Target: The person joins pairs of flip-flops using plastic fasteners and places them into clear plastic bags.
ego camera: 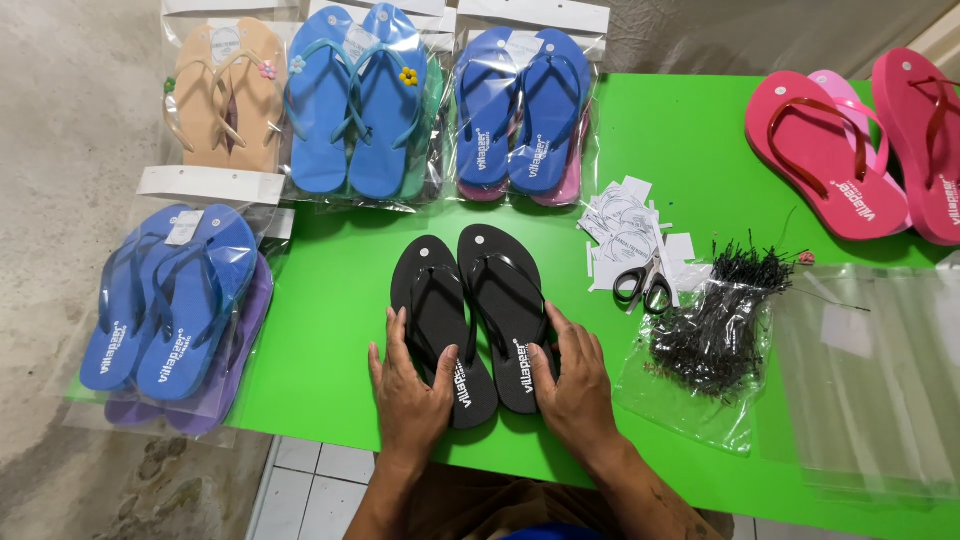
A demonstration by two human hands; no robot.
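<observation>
Near the counter's (330, 330) front edge, the left hand (410, 390) and right hand (572, 385) lay flat, grips released, squaring the black flip-flops (470, 310) together; bagging seemingly required grasping the pair.

Bagged blue sandals (352, 100), scissors (643, 285), pink sandals (820, 150)

Green table (330, 300) — black flip-flops (470, 315), scissors (642, 285), pink flip-flops (850, 150).

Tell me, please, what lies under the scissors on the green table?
The scissors rest on a loose pile of small white paper tags, which lie on the green table. Their blades point into the pile; the tags directly beneath are covered, so their number cannot be told.
</observation>
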